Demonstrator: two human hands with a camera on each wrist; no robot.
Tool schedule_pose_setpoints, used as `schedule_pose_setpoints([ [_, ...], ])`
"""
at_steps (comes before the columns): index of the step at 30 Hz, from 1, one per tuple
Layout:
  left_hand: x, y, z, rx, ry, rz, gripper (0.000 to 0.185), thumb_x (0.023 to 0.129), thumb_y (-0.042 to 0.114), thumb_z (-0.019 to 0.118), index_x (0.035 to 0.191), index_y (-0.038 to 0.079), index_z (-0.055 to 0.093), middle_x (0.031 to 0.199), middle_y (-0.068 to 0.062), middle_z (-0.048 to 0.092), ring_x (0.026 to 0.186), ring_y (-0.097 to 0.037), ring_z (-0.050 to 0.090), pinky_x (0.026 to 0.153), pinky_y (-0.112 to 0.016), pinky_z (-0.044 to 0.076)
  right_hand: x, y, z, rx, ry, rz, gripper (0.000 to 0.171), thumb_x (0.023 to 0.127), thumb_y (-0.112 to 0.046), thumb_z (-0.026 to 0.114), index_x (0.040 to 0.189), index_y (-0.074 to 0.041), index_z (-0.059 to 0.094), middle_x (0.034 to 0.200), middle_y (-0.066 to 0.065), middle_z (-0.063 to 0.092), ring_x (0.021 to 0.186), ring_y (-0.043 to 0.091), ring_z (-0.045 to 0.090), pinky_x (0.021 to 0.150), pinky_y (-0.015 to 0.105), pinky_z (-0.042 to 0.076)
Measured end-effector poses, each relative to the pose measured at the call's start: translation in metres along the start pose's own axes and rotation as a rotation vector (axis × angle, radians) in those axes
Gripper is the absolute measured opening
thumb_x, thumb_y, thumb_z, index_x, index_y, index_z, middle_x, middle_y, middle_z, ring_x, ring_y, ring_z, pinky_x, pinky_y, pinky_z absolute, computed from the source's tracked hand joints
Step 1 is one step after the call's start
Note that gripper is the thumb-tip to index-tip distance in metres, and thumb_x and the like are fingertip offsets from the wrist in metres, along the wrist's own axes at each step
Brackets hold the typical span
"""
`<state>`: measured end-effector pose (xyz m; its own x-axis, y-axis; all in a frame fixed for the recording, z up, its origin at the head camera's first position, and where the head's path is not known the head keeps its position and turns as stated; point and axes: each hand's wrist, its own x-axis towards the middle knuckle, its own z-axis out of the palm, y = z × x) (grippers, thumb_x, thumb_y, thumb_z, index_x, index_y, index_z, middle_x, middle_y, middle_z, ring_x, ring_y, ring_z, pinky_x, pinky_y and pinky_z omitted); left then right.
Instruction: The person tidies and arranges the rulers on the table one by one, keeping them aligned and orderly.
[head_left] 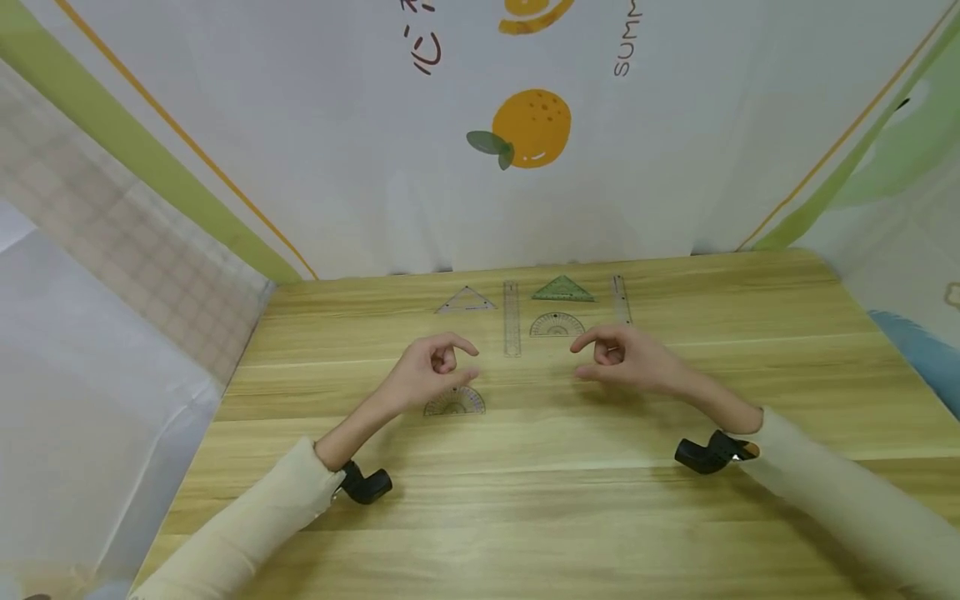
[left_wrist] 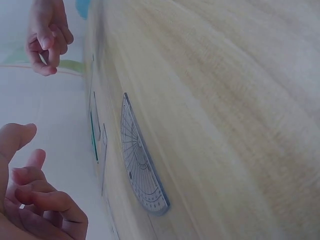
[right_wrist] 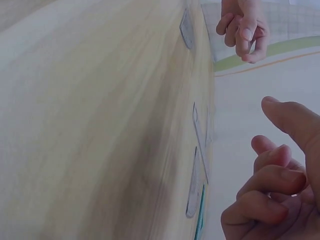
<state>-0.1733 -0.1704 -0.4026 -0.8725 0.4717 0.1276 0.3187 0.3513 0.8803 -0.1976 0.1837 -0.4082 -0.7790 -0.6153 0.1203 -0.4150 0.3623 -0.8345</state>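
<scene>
Nearest the camera, two cream sleeves (head_left: 247, 525) enter from the lower corners of the head view, each with a black wrist camera (head_left: 365, 483) strapped on. Beneath them the wooden counter (head_left: 570, 517) fills the lower half of the frame, and a white backdrop (head_left: 315, 125) printed with an orange rises behind it.

The left hand (head_left: 429, 373) is held left of centre with its fingers loosely curled and nothing in them; in the left wrist view the fingertips (left_wrist: 30, 177) are seen apart from the counter. The right hand (head_left: 626, 358) mirrors it right of centre, likewise loosely curled and empty.

Just under the left hand a clear protractor (head_left: 454, 403) lies flat on the counter, below the knuckles in the frame. It is judged light, stiff and thin, its smooth plastic likely to slide on the wood and hard to lift while lying flat; its curved edge or a corner of the straight edge seems the best place to take hold.

Further up the frame a long clear ruler (head_left: 512, 318), a second ruler (head_left: 620, 299), a green triangle (head_left: 562, 289), a clear triangle (head_left: 466, 301) and a second protractor (head_left: 557, 325) are laid in a group.

On the backdrop "SUMM" is read at the top edge, cut off by the frame; the characters beside it cannot be made out.
</scene>
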Motion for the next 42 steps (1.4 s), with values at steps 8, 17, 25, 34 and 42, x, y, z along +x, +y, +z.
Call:
schedule_pose_setpoints([
  [8, 0.009, -0.002, -0.001, 0.003, -0.024, -0.001, 0.027, 0.092, 0.007, 0.076, 0.115, -0.005, 0.067, 0.067, 0.001, 0.044, 0.058, -0.013, 0.036, 0.064, -0.029, 0.040, -0.003, 0.002, -0.011, 0.030, -0.006, 0.010, 0.029, 0.092, -0.009, 0.078, 0.115, 0.004, 0.069, 0.074, 0.004, 0.053, 0.060, 0.012, 0.043, 0.058, 0.026, 0.040],
  [17, 0.021, 0.000, 0.001, 0.047, -0.032, 0.000, 0.028, 0.091, 0.008, 0.077, 0.115, -0.004, 0.068, 0.064, 0.001, 0.041, 0.057, -0.013, 0.035, 0.076, -0.035, 0.043, -0.004, 0.011, -0.024, 0.013, 0.027, 0.010, 0.026, 0.093, -0.007, 0.076, 0.115, 0.003, 0.069, 0.076, 0.004, 0.053, 0.062, 0.013, 0.043, 0.060, 0.027, 0.039],
  [25, 0.030, 0.007, 0.003, 0.072, -0.002, -0.010, 0.026, 0.092, 0.005, 0.075, 0.115, -0.005, 0.068, 0.066, -0.004, 0.042, 0.058, -0.017, 0.035, 0.077, -0.037, 0.043, -0.007, 0.015, -0.031, 0.033, 0.041, 0.052, 0.027, 0.093, -0.009, 0.076, 0.116, 0.005, 0.068, 0.076, 0.007, 0.053, 0.058, 0.013, 0.043, 0.056, 0.027, 0.040],
  [34, 0.038, 0.006, 0.003, 0.072, 0.010, 0.023, 0.025, 0.092, 0.010, 0.077, 0.112, -0.004, 0.070, 0.065, 0.000, 0.045, 0.058, -0.016, 0.037, 0.078, -0.038, 0.043, -0.004, 0.016, -0.036, -0.003, 0.059, 0.071, 0.029, 0.093, -0.011, 0.077, 0.116, 0.003, 0.068, 0.076, 0.006, 0.054, 0.060, 0.014, 0.046, 0.058, 0.027, 0.040],
  [42, 0.046, -0.002, 0.003, 0.071, -0.002, 0.040, 0.026, 0.092, 0.010, 0.078, 0.112, -0.004, 0.070, 0.065, 0.001, 0.046, 0.058, -0.015, 0.039, 0.078, -0.037, 0.044, 0.002, 0.020, -0.040, -0.011, 0.063, 0.071, 0.030, 0.094, -0.011, 0.076, 0.119, 0.004, 0.067, 0.077, 0.009, 0.056, 0.060, 0.016, 0.047, 0.057, 0.028, 0.040],
])
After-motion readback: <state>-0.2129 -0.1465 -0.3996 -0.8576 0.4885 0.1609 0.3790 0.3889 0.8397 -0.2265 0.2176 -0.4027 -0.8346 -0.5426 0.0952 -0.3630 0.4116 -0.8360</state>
